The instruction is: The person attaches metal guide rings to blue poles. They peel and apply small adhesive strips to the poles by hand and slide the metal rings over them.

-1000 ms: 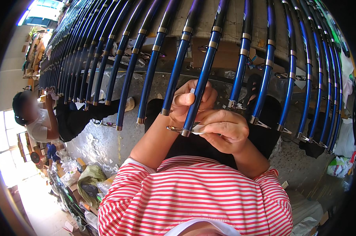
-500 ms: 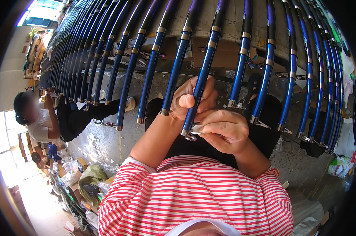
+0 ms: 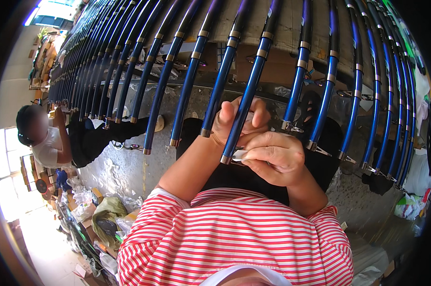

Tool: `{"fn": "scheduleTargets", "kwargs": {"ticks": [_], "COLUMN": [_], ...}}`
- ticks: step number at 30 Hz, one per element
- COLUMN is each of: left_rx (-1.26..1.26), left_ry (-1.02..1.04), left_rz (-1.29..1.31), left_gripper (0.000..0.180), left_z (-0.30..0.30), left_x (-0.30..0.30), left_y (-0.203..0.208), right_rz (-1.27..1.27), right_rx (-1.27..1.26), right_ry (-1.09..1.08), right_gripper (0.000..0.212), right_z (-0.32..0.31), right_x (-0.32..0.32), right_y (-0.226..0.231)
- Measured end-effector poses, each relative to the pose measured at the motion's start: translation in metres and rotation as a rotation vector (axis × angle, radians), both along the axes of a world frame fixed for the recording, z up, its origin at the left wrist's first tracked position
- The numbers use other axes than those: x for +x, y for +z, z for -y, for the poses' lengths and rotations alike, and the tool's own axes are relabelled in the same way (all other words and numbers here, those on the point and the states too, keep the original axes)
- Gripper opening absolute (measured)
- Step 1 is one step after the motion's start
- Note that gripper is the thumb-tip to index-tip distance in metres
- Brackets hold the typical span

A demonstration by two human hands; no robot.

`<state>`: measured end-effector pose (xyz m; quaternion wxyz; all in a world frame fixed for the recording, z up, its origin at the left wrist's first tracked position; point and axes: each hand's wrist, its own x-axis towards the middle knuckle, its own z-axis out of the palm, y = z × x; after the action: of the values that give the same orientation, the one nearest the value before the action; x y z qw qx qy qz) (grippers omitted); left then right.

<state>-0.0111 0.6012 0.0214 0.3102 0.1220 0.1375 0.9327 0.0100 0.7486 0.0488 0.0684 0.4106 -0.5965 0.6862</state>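
Observation:
A blue fishing rod section (image 3: 244, 105) with metallic bands slants down toward me, its lower end in front of my chest. Behind it, my left hand (image 3: 241, 121) cups the shaft, with the thumb on one side and curled fingers on the other. The rod hides part of the palm. My right hand (image 3: 275, 155) is beside the rod's lower end. Between its thumb and forefinger is pinched a small white piece (image 3: 239, 155), cloth or paper, which touches the rod just above the end band. The other fingers are folded in.
Many similar rods (image 3: 187, 95) hang side by side over the front of a covered bench (image 3: 282, 28). Metal clips or rings (image 3: 322, 150) stick out from some ends on the right. A co-worker (image 3: 48, 138) sits far left. Bags and boxes (image 3: 110, 214) litter the floor at lower left.
The rod has turned, so the ring at its lower end no longer shows. My left thumb and fingers have loosened and shifted around the shaft. My right hand stays near the end.

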Motion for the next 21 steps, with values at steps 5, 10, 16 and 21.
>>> {"fn": "scheduleTargets", "kwargs": {"ticks": [5,10,16,21], "left_rx": [0.225,0.104,-0.081,-0.464], "left_ry": [-0.021,0.038,0.043,0.262], "left_rz": [-0.003,-0.037,0.128,0.175], "left_gripper": [0.041,0.042,0.04,0.015], "left_z": [0.002,0.005,0.012,0.024], "left_x": [0.002,0.002,0.006,0.032], "left_y": [-0.012,-0.014,-0.013,-0.034], "right_rz": [-0.029,-0.045,0.054,0.054], "right_rx": [0.028,0.023,-0.026,0.039], "right_ry": [-0.013,-0.033,-0.155,-0.3], "right_gripper": [0.012,0.014,0.019,0.021], "right_z": [0.004,0.006,0.0,-0.002], "right_x": [0.001,0.003,0.011,0.016], "right_y": [0.006,0.005,-0.004,-0.027]}}
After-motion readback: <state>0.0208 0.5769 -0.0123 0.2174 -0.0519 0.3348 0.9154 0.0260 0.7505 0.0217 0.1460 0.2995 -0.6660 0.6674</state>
